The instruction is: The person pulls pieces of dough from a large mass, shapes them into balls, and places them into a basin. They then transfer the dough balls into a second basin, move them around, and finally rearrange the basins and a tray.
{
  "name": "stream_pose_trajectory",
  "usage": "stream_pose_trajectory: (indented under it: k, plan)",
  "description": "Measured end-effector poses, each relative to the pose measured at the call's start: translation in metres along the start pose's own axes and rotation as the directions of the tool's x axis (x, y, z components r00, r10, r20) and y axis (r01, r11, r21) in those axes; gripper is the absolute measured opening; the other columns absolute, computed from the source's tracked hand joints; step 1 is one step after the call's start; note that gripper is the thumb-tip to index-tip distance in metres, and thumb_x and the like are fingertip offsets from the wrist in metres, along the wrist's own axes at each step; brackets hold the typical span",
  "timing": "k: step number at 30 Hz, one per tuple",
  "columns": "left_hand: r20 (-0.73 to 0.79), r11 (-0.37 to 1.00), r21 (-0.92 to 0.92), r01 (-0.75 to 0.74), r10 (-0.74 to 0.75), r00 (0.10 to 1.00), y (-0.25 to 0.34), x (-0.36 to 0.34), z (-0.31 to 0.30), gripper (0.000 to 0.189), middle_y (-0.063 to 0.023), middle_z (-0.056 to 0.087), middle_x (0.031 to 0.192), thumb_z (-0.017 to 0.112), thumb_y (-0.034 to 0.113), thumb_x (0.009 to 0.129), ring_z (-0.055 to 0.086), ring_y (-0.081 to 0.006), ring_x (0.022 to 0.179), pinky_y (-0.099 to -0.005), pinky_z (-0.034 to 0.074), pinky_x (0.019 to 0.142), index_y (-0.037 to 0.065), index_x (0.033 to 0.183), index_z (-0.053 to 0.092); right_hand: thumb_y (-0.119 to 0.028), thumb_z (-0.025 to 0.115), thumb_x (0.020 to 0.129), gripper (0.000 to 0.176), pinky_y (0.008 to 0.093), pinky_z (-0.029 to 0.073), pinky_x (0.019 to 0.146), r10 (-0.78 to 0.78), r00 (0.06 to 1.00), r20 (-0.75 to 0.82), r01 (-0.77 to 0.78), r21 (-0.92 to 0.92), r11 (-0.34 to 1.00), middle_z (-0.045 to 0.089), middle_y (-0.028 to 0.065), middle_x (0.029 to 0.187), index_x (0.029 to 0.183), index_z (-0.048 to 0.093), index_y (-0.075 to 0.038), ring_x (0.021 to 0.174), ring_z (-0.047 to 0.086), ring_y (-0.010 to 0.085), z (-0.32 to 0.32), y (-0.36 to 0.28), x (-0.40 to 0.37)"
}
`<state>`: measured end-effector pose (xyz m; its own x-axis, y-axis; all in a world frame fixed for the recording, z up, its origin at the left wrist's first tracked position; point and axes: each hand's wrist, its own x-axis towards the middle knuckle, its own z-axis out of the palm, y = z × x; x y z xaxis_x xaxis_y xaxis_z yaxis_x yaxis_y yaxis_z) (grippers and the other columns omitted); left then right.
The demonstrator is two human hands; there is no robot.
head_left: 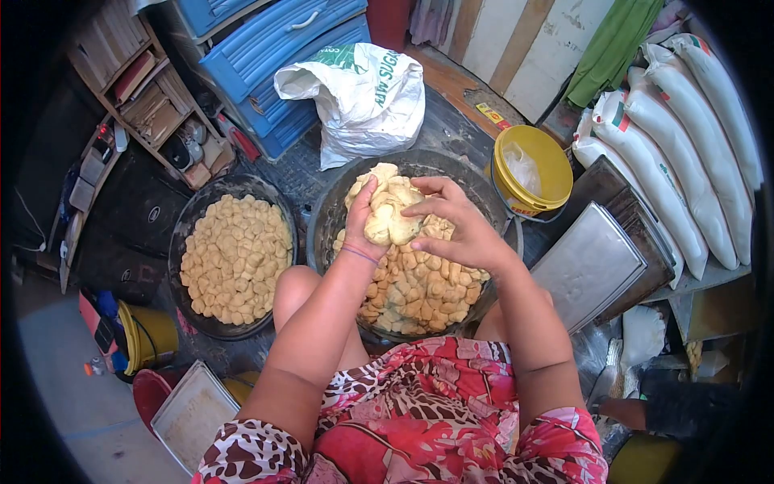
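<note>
at centre, above a black tub point(326, 214) of dough balls point(419, 294), left hand point(361, 214) grips a dough lump point(389, 224), thumb against it, other fingers hidden; right hand point(459, 222) has fingers parted, tips beside the lump, contact uncertain. at nine o'clock, a second tub point(216, 186) of dough pieces point(235, 262); at two, a yellow bucket point(556, 176) containing clear plastic point(521, 168)

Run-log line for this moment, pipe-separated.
left hand: holding dough clump | right hand: open beside clump, contact unclear | below: dough pieces in dark basin
</note>
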<state>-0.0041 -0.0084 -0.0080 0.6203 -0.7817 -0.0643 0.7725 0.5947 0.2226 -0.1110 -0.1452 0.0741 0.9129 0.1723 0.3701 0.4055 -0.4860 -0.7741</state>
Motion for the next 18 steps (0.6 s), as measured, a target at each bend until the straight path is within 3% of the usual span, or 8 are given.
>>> stream_pose_trajectory:
  k: [4, 6, 7, 9, 10, 13, 16, 18]
  plan:
    - [-0.004, 1.0, -0.019, 0.017, -0.017, 1.0, 0.002, 0.0, -0.004, 0.039, -0.0135, 0.058, 0.105, 0.039, 0.036, 0.091, 0.057, -0.0261, 0.096, -0.0388, 0.046, 0.086, 0.004, 0.111, 0.05, -0.02, 0.072, 0.067, 0.032, 0.0404, 0.031, 0.097, -0.153, 0.986, 0.069, 0.166, -0.258, 0.952, 0.041, 0.0142, 0.127, 0.096, 0.062, -0.012, 0.113, 0.041, 0.0295, 0.0, 0.014, 0.0]
    - [-0.016, 1.0, 0.002, -0.026, 0.026, 1.0, 0.001, -0.002, -0.001, 0.039, -0.0133, 0.058, 0.105, 0.04, 0.036, 0.091, 0.057, -0.0259, 0.096, -0.0389, 0.046, 0.085, 0.004, 0.11, 0.051, -0.021, 0.074, 0.068, 0.031, 0.0394, 0.031, 0.098, -0.13, 0.985, 0.114, 0.117, 0.115, 0.987, 0.037, 0.0138, 0.129, 0.094, 0.062, -0.011, 0.12, 0.035, 0.0305, -0.007, 0.009, 0.001]
    - [-0.016, 1.0, 0.001, -0.028, 0.028, 0.999, 0.001, -0.003, 0.001, 0.039, -0.0133, 0.058, 0.105, 0.04, 0.036, 0.091, 0.057, -0.0259, 0.096, -0.0389, 0.046, 0.085, 0.004, 0.11, 0.051, -0.021, 0.074, 0.068, 0.031, 0.0394, 0.031, 0.098, -0.13, 0.985, 0.116, 0.117, 0.115, 0.986, 0.037, 0.0138, 0.129, 0.094, 0.062, -0.011, 0.12, 0.035, 0.0305, -0.005, 0.004, 0.003]
    - [-0.046, 0.999, -0.016, -0.046, 0.045, 0.998, 0.002, -0.005, 0.005, 0.038, -0.0129, 0.059, 0.103, 0.04, 0.035, 0.091, 0.058, -0.0254, 0.094, -0.0387, 0.047, 0.085, 0.004, 0.109, 0.051, -0.023, 0.074, 0.068, 0.036, 0.0408, 0.03, 0.098, -0.046, 0.995, -0.086, 0.047, 0.009, 0.999, 0.042, 0.015, 0.127, 0.099, 0.06, -0.01, 0.12, 0.035, 0.0325, 0.004, -0.009, 0.004]
    - [-0.045, 0.999, -0.016, -0.046, 0.045, 0.998, 0.002, -0.004, 0.004, 0.038, -0.0129, 0.059, 0.103, 0.04, 0.035, 0.091, 0.058, -0.0254, 0.094, -0.0387, 0.047, 0.085, 0.004, 0.109, 0.051, -0.023, 0.074, 0.068, 0.036, 0.0408, 0.03, 0.098, -0.046, 0.995, -0.086, 0.047, 0.008, 0.999, 0.042, 0.015, 0.127, 0.099, 0.06, -0.01, 0.12, 0.035, 0.0325, 0.009, -0.006, 0.003]
    - [-0.08, 0.999, -0.037, -0.036, 0.033, 0.996, 0.005, -0.001, -0.006, 0.038, -0.0126, 0.059, 0.101, 0.041, 0.035, 0.091, 0.059, -0.0248, 0.093, -0.038, 0.047, 0.084, 0.003, 0.108, 0.052, -0.02, 0.07, 0.073, 0.037, 0.0411, 0.034, 0.096, -0.09, 0.996, -0.019, 0.078, -0.332, 0.94, 0.053, 0.015, 0.112, 0.105, 0.056, -0.007, 0.114, 0.044, 0.0313, 0.018, 0.006, 0.001]
    - [0.02, 0.997, -0.071, -0.006, 0.008, 1.0, 0.007, -0.002, -0.007, 0.036, -0.0126, 0.059, 0.1, 0.041, 0.033, 0.091, 0.058, -0.0251, 0.093, -0.0378, 0.047, 0.083, 0.004, 0.108, 0.053, -0.017, 0.066, 0.076, 0.039, 0.0397, 0.039, 0.092, 0.008, 0.998, -0.061, -0.015, -0.11, 0.994, 0.057, 0.0137, 0.101, 0.111, 0.052, -0.006, 0.104, 0.052, 0.0282, 0.008, 0.014, 0.006]
    - [-0.064, 1.0, 0.031, 0.0, 0.002, 0.998, 0.004, -0.005, 0.0, 0.036, -0.0122, 0.06, 0.099, 0.043, 0.035, 0.09, 0.06, -0.0238, 0.09, -0.0369, 0.049, 0.081, 0.004, 0.107, 0.052, -0.017, 0.063, 0.079, 0.036, 0.038, 0.042, 0.089, 0.441, 0.894, -0.077, -0.362, 0.456, 0.813, 0.059, 0.013, 0.095, 0.112, 0.053, -0.007, 0.097, 0.056, 0.0272, -0.002, 0.024, 0.006]
